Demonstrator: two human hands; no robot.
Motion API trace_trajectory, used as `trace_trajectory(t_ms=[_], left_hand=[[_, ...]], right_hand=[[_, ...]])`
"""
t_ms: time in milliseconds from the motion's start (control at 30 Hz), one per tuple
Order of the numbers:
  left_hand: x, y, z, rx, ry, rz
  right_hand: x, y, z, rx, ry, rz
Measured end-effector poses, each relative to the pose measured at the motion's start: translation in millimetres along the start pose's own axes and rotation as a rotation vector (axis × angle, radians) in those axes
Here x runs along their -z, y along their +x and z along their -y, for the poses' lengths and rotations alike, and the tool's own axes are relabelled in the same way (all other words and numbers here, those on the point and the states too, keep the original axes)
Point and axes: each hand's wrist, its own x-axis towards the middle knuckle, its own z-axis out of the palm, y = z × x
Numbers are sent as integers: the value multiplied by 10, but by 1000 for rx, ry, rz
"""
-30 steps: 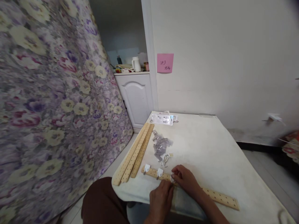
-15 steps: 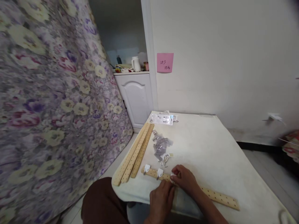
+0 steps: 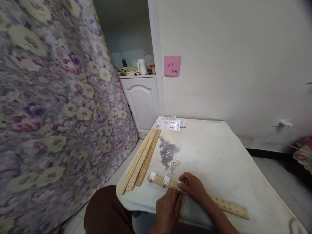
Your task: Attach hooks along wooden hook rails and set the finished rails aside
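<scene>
A perforated wooden strip (image 3: pixel 229 206) lies slantwise along the near side of the table. Two white adhesive hooks sit on its left part: one hook (image 3: pixel 153 175) near the end, another hook (image 3: pixel 166 180) further in. My right hand (image 3: pixel 193 187) is closed, pinching a third white hook (image 3: pixel 180 184) against the strip; fingers cover most of it. Just below, my left hand (image 3: pixel 168 206) curls its fingers onto the strip's near edge beside that hook. Beyond the strip are several loose hooks (image 3: pixel 173 166) and a pile of grey-looking clear packets (image 3: pixel 168 152).
Several more perforated wooden strips (image 3: pixel 143 162) lie along the table's left edge. Clear plastic packaging (image 3: pixel 168 124) rests at the far left corner of the white-covered table (image 3: pixel 204 146). A floral curtain (image 3: pixel 60 113) hangs at left. A pink note (image 3: pixel 172 66) is on the wall.
Almost nothing differs. Both hands stay at the third hook on the strip, and the view has shifted very slightly.
</scene>
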Motion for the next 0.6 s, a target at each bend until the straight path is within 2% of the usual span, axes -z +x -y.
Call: trace_trajectory(t_ms=[600], left_hand=[[15, -21, 16, -3, -86, -20]], right_hand=[[26, 7, -68, 127, -1, -43]])
